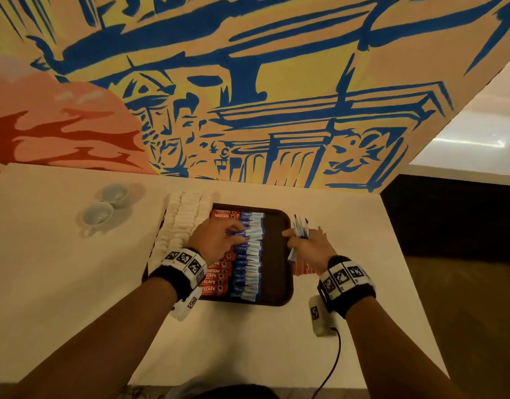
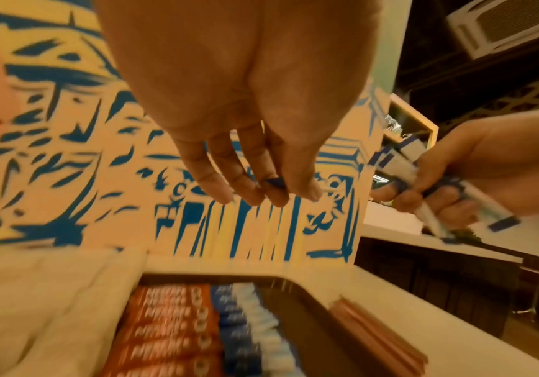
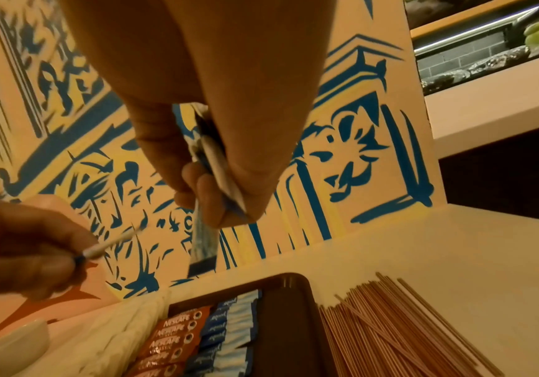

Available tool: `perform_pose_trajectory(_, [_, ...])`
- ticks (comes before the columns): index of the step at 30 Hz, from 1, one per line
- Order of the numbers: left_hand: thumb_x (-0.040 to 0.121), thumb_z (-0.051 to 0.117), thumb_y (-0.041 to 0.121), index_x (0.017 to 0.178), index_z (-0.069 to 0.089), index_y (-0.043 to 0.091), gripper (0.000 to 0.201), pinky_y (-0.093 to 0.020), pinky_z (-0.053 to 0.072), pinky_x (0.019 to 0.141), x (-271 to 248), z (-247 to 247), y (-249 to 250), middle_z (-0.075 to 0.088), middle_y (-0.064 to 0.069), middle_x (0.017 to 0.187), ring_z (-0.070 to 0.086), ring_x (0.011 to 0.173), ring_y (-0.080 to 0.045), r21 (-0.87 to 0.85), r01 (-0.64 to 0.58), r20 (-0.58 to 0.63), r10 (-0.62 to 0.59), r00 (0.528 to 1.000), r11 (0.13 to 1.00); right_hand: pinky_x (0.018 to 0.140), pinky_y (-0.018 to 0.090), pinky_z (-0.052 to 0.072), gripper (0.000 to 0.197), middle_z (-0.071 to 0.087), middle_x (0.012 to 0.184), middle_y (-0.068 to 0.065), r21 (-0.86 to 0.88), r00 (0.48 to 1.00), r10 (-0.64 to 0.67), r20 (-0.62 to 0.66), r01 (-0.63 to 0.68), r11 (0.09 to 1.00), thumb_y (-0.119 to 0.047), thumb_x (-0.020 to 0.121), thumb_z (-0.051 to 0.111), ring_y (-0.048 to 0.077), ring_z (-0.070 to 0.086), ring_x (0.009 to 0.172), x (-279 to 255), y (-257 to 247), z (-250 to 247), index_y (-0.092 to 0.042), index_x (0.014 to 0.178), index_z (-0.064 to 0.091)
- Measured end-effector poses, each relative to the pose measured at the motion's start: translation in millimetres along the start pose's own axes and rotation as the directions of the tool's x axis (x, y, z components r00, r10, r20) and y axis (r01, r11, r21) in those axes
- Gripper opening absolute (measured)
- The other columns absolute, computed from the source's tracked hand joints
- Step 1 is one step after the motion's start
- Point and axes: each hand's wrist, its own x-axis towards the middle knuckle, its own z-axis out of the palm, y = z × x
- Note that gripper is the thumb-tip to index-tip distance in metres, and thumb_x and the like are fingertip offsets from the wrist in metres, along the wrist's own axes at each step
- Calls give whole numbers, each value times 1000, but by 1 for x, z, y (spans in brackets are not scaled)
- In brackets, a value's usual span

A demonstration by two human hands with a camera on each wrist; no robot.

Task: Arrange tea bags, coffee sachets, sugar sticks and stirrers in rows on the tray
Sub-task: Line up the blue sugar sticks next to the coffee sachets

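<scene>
Dark tray on a pale table, seen from above; row of red coffee sachets beside a row of blue-and-white sugar sticks, rightmost strip of the tray bare. White tea bags ranged along the tray's left edge. Left hand above the rows, thumb and fingertips pinched on a single sugar stick. Right hand over the tray's right rim, fingers curled round a fanned bundle of sugar sticks. Stirrers loose on the table just right of the tray, not yet placed. Likely faults: stick set down askew or overlapping its neighbours; laid rows nudged by the descending fingers; bundle slipped from a slackened hold and scattered over the stirrers
</scene>
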Motion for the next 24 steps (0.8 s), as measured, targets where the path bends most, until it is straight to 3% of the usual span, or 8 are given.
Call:
perform_pose_trajectory(3, [89,73,34,106,73,30,18,-34,54,89,12,25,-27,72,9,107,65,98,-11,40,106,8,-106,994,994,102,49,50,28,68,100,5,31,997,79,-12,-78,996,0,90,57,26,61,102,11,12,5,-22,93,74])
perform_pose_trajectory(7, [90,70,37,106,72,31,17,-33,48,95,26,65,-50,68,7,116,59,109,-17,221,126,63,-143,988,967,89,52,55,25,70,91,7,87,993,113,-29,-110,990,3,100,49,27,66,88,16,19,7,-14,103,67])
perform_pose_trajectory(12, [95,61,39,115,68,32,23,-43,35,110,37,102,-59,54,4,132,43,128,-23,324,143,130,-194,972,935,88,62,56,14,76,94,15,136,989,128,-69,-118,984,-4,94,66,44,69,98,25,37,7,-17,97,70])
perform_pose_trajectory(14, [95,61,39,117,67,31,24,-45,34,111,39,110,-61,52,2,134,42,128,-24,336,150,138,-206,969,930,78,51,60,8,77,98,12,129,989,128,-76,-118,985,-10,94,68,38,71,88,28,44,5,-16,98,72])
perform_pose_trajectory(17, [93,64,38,123,65,33,30,-47,33,114,40,112,-60,47,1,141,40,132,-26,326,150,157,-210,965,933,64,30,50,7,78,95,8,174,988,128,-83,-112,978,-13,96,67,14,67,73,31,49,2,-10,100,73])
perform_pose_trajectory(18, [93,65,38,126,63,33,33,-48,33,114,40,111,-60,45,2,143,38,134,-26,323,151,163,-213,964,934,64,29,50,9,79,93,7,196,988,131,-83,-113,974,-15,96,67,11,67,73,31,49,1,-9,101,73])
perform_pose_trajectory(21, [94,65,35,127,63,32,33,-43,34,114,37,101,-54,46,3,142,38,134,-23,292,166,143,-215,966,942,78,39,57,13,79,88,3,258,984,147,-105,-115,959,-24,93,72,20,73,86,28,46,-1,-13,97,77])
perform_pose_trajectory(24, [93,67,38,123,66,31,31,-34,40,108,32,83,-38,54,5,130,49,125,-19,145,164,141,-185,973,976,67,34,52,19,74,75,5,352,983,119,-139,-63,934,-26,88,77,20,68,72,20,39,-4,-7,92,78])
